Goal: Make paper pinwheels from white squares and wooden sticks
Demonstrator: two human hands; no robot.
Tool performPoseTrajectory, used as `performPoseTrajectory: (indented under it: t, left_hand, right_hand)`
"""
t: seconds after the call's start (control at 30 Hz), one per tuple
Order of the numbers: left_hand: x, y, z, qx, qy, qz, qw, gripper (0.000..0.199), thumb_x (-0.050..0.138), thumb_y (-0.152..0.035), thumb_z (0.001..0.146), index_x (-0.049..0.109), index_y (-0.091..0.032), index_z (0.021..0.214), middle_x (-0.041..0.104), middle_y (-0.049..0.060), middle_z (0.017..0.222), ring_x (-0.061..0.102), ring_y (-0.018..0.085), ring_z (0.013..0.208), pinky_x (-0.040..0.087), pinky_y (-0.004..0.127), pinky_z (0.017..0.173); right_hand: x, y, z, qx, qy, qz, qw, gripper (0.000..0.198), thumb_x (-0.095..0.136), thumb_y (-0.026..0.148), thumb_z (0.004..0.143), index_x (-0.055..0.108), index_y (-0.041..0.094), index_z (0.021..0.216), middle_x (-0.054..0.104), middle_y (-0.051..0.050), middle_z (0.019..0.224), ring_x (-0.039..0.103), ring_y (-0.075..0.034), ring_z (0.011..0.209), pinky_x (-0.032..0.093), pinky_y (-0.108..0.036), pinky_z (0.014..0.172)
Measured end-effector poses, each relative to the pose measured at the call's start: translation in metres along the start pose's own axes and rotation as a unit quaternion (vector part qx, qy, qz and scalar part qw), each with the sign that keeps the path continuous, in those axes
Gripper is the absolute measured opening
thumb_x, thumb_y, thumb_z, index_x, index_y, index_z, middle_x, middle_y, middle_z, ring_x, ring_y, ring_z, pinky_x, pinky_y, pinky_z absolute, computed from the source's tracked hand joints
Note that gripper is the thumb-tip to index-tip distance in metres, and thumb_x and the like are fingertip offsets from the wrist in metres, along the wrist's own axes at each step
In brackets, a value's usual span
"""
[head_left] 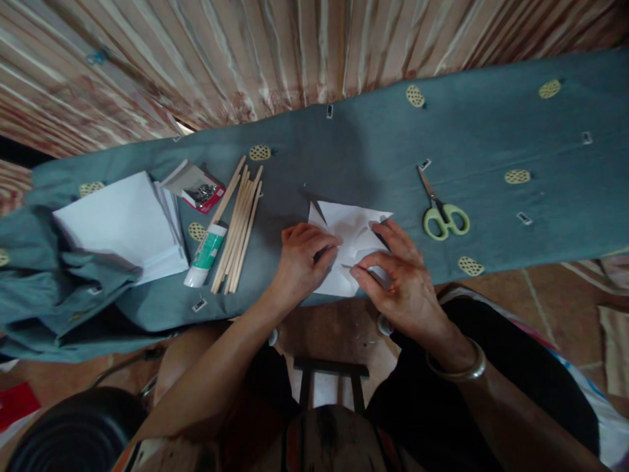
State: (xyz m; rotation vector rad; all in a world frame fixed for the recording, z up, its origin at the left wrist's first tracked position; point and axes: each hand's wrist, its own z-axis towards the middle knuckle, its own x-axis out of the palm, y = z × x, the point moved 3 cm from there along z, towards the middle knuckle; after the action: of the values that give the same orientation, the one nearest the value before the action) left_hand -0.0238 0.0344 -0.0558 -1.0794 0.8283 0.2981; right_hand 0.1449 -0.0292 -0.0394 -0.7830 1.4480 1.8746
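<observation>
A white square of paper (339,280) with slits cut in from its corners lies at the table's front edge, parts of it curled up. My left hand (304,255) pinches a piece of it near the middle, thumb and forefinger closed. My right hand (400,278) is on the paper's right side. Its thumb and forefinger are pinched around something thin and small that I cannot make out, while the other fingers touch the raised right part of the sheet. To the right lie scissors with green handles (445,219), blades pointing away.
Left on the blue-green tablecloth (373,157) are several wooden sticks (240,229), a glue stick (206,254), an open small box of metal pins (201,191) and a stack of white paper (120,226). A striped curtain (275,59) hangs behind. A black round stool (78,432) stands lower left.
</observation>
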Motion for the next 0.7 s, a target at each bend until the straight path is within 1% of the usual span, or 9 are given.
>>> performPoseTrajectory:
  t: [0.17,0.33,0.47,0.6,0.7]
  left_hand:
    - [-0.001,-0.001,0.000,-0.006,0.002,-0.004,1.000,0.013,0.060,-0.024,0.089,0.073,-0.022,0.090,0.074,0.001,0.087,0.063,0.020,0.092,0.039,0.038,0.090]
    - [-0.001,-0.001,0.000,-0.003,-0.002,-0.008,1.000,0.013,0.060,-0.022,0.088,0.072,-0.021,0.089,0.074,0.002,0.087,0.064,0.020,0.091,0.039,0.038,0.088]
    - [-0.001,-0.001,0.001,-0.011,0.010,-0.004,1.000,0.014,0.059,-0.023,0.089,0.072,-0.022,0.089,0.075,0.001,0.088,0.064,0.020,0.093,0.039,0.039,0.090]
    - [-0.001,-0.001,0.002,-0.015,0.012,0.001,1.000,0.014,0.059,-0.023,0.089,0.073,-0.022,0.088,0.075,0.001,0.087,0.064,0.020,0.092,0.039,0.039,0.089]
    - [-0.001,-0.001,0.002,-0.010,0.011,0.000,1.000,0.014,0.059,-0.023,0.089,0.073,-0.021,0.089,0.074,0.002,0.087,0.064,0.021,0.092,0.039,0.039,0.089]
  right_hand:
    - [-0.005,-0.002,0.001,-0.015,0.043,0.024,0.999,0.019,0.061,0.036,0.089,0.069,0.021,0.080,0.046,-0.010,0.152,0.030,-0.035,0.147,0.032,-0.059,0.114]
    - [-0.013,-0.008,0.003,-0.024,0.106,0.032,0.994,0.022,0.049,0.027,0.095,0.071,0.024,0.097,0.038,-0.005,0.158,0.022,-0.031,0.151,0.029,-0.058,0.117]
    - [-0.017,-0.017,0.003,-0.031,0.139,0.060,0.988,0.024,0.051,0.021,0.092,0.071,0.028,0.102,0.035,0.000,0.159,0.024,-0.029,0.150,0.031,-0.057,0.118]
    - [-0.021,-0.025,0.004,-0.035,0.153,0.092,0.983,0.032,0.047,0.014,0.089,0.072,0.031,0.102,0.035,0.004,0.159,0.026,-0.026,0.150,0.032,-0.055,0.118]
    - [-0.025,-0.030,0.005,-0.028,0.168,0.117,0.978,0.026,0.054,0.017,0.088,0.073,0.031,0.098,0.036,0.004,0.159,0.026,-0.027,0.150,0.029,-0.057,0.119]
